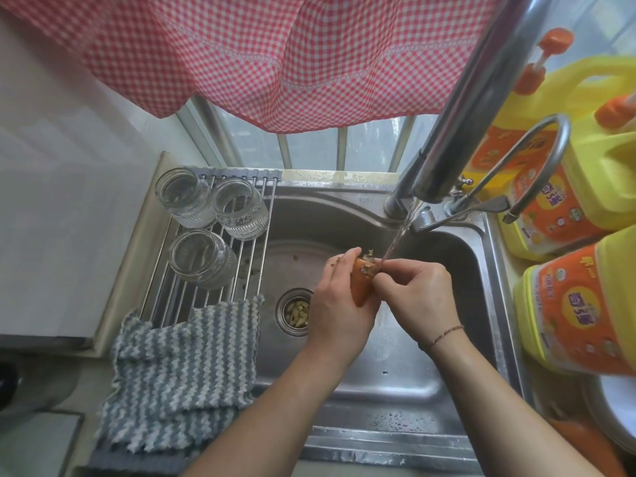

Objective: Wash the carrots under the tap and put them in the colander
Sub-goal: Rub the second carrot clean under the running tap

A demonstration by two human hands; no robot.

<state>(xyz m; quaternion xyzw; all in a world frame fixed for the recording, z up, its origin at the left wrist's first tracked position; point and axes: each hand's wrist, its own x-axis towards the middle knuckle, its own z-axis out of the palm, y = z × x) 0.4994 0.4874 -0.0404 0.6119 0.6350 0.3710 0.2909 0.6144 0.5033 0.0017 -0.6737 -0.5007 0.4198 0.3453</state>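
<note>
Over the steel sink [457,304] my left hand [339,304] grips an orange carrot [362,284], stem end up. My right hand [418,292] pinches the carrot's brown top with curled fingers. A thin stream of water [399,235] falls from the tap [444,160] onto that top. At the right edge a pale rim, perhaps the colander [616,414], holds something orange [581,438] that is partly cut off.
A roll-up rack [247,263] on the sink's left carries three upturned glass jars [203,259]. A striped cloth [182,366] hangs over the front left. Scraps sit in the drain strainer [296,313]. Yellow detergent jugs [585,304] line the right. A checked curtain [258,53] hangs above.
</note>
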